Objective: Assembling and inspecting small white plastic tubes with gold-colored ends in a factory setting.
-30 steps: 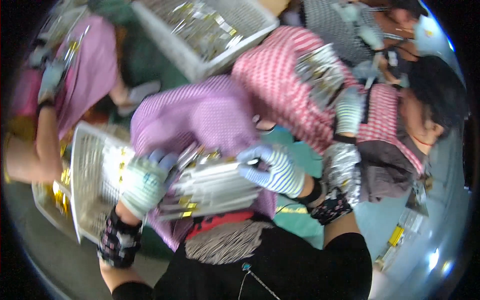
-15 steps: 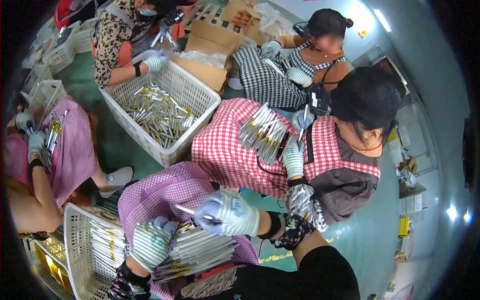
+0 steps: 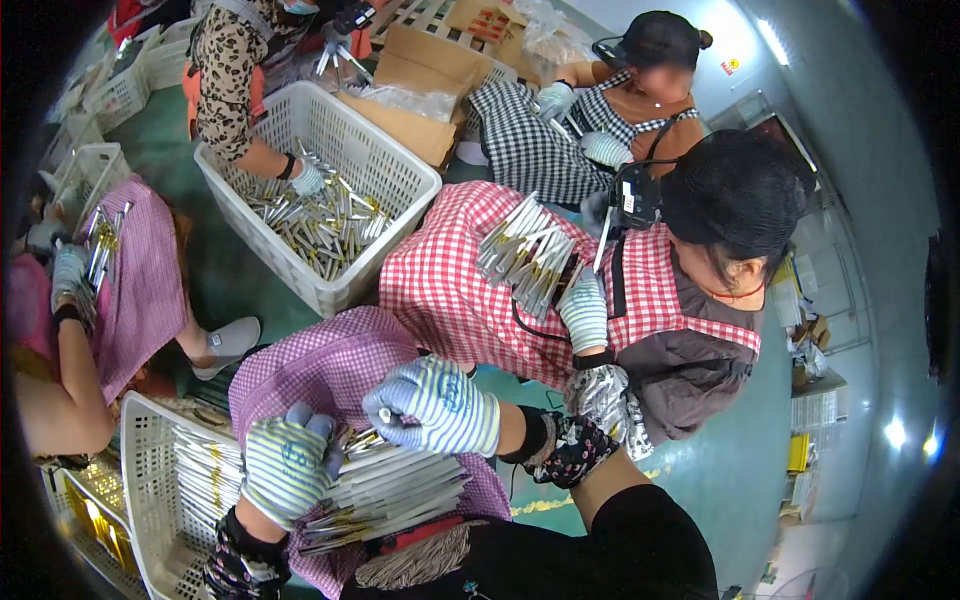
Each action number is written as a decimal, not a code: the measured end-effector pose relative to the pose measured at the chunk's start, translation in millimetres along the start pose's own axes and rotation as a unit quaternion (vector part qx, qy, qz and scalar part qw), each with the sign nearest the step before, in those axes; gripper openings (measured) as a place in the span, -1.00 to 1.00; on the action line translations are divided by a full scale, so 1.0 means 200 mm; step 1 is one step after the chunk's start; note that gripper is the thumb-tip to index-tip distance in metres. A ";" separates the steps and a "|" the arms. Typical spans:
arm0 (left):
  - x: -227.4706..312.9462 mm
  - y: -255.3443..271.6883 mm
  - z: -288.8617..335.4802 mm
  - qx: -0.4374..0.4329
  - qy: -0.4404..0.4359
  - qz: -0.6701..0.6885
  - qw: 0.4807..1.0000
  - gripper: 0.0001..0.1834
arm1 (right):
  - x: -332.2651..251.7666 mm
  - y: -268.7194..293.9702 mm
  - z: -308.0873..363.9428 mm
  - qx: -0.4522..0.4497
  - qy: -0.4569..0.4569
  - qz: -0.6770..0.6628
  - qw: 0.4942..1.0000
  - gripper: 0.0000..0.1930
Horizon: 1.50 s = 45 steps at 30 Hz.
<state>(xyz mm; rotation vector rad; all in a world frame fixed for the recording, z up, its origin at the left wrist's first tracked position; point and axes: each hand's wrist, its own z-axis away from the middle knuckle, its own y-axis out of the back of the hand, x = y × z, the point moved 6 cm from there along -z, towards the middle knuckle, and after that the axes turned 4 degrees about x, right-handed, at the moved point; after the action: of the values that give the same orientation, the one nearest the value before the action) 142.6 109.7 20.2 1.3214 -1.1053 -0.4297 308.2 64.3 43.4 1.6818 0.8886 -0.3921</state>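
My right hand (image 3: 440,405), in a blue-and-cream striped glove, is closed around a slim white stick (image 3: 386,416); its end pokes out between the fingers. Left of it, my left hand (image 3: 290,465) wears a matching glove. Its fingers are curled at the edge of a pile of slim white and silver sticks (image 3: 400,495) with gold parts, and whatever they hold is hidden. The pile rests across my lap, on a purple checked apron (image 3: 315,360).
At my left stands a white crate (image 3: 150,500) with rows of similar sticks. A larger white basket (image 3: 330,295) of loose sticks lies ahead, a co-worker's gloved hand (image 3: 308,178) inside. At right a co-worker's red checked apron (image 3: 440,270) carries another pile (image 3: 525,255).
My right hand has turned and moved slightly left and up, so the stick now points end-on. My left hand has shifted a little left and up. A co-worker's hand has dropped into the basket.
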 end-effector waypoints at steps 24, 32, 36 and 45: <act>-0.05 0.06 0.18 0.043 0.021 0.080 0.996 -0.57 | 0.02 -0.03 0.20 -0.025 0.037 0.156 0.987 -0.72; 0.04 -0.02 0.30 -0.064 -0.081 0.074 0.992 -0.50 | -0.12 -0.05 0.30 -0.140 0.144 0.239 0.950 -0.56; 0.13 -0.04 0.35 -0.027 -0.103 0.133 0.985 -0.59 | -0.22 -0.07 0.34 -0.148 0.167 0.196 0.955 -0.65; 0.21 -0.03 0.40 -0.042 -0.130 0.086 0.987 -0.61 | -0.12 -0.18 0.50 -0.309 -0.117 -0.052 0.942 -0.62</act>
<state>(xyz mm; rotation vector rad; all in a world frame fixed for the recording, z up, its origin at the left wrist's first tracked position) 98.3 30.7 21.7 1.1063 -1.3917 -0.5251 284.4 -34.5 4.3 0.9908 0.8155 -0.3316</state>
